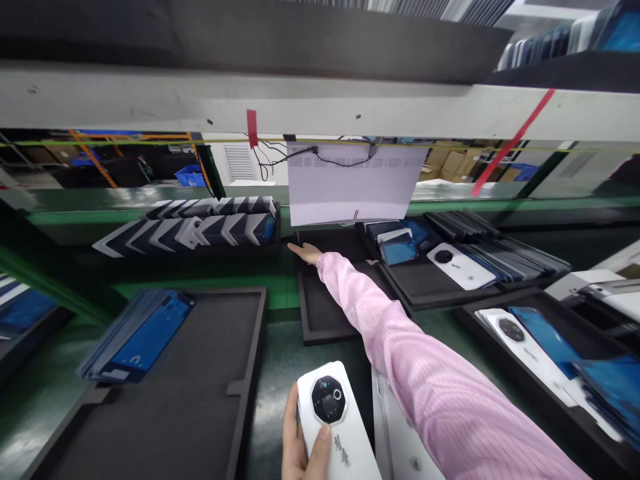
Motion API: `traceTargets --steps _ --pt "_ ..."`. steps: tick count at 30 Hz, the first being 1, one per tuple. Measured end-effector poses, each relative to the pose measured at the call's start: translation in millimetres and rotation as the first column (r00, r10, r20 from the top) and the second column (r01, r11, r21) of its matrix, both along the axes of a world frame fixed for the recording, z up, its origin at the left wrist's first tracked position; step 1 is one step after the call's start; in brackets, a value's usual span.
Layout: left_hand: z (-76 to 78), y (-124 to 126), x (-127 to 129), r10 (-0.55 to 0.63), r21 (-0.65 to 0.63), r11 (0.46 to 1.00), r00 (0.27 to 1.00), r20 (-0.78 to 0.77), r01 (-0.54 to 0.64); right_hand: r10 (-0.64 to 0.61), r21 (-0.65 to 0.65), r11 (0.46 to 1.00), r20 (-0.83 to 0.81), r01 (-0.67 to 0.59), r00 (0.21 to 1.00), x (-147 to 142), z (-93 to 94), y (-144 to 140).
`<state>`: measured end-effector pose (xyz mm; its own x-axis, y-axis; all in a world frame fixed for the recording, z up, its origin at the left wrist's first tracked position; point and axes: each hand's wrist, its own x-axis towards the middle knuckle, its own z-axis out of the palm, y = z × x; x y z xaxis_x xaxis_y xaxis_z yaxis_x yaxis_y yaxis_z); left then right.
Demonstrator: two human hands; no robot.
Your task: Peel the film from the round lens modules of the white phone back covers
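Note:
My left hand [299, 445] grips a white phone back cover [336, 421] with a round black camera ring, low in the middle of the view. My right arm in a pink sleeve [400, 347] stretches far forward. My right hand [306, 253] lies flat with fingers extended at the far edge of a small black tray [320, 313], holding nothing. It is close to a row of dark and white covers standing on edge [200, 230]. Another white cover [400, 433] lies under my right arm.
A large black foam tray [200, 387] at left carries a stack of blue-filmed panels [140, 337]. Trays at right hold white covers [457, 265] and blue-filmed parts [545, 337]. A white sheet [350, 183] hangs from the shelf rail above the green bench.

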<state>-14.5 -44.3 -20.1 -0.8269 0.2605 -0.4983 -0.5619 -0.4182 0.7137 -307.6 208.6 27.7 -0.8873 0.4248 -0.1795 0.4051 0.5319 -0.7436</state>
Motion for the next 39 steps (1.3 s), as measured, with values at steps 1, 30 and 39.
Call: traceTargets --steps 1,30,39 --pt "1.9 -1.5 -0.5 -0.007 -0.007 1.000 1.000 0.001 0.007 -0.002 0.008 1.000 -0.031 0.002 1.000 8.7 5.7 -1.5" --pt "20.6 46.9 44.5 -0.457 -0.480 0.872 0.498 -0.737 0.090 -0.107 -0.215 0.977 -0.529 -0.011 0.842 396.9 14.3 -51.3" --pt "7.4 56.9 34.2 -0.382 -0.293 0.922 0.724 -0.575 0.253 0.352 0.433 0.900 -0.797 0.058 0.491 391.7 -33.4 -64.8"
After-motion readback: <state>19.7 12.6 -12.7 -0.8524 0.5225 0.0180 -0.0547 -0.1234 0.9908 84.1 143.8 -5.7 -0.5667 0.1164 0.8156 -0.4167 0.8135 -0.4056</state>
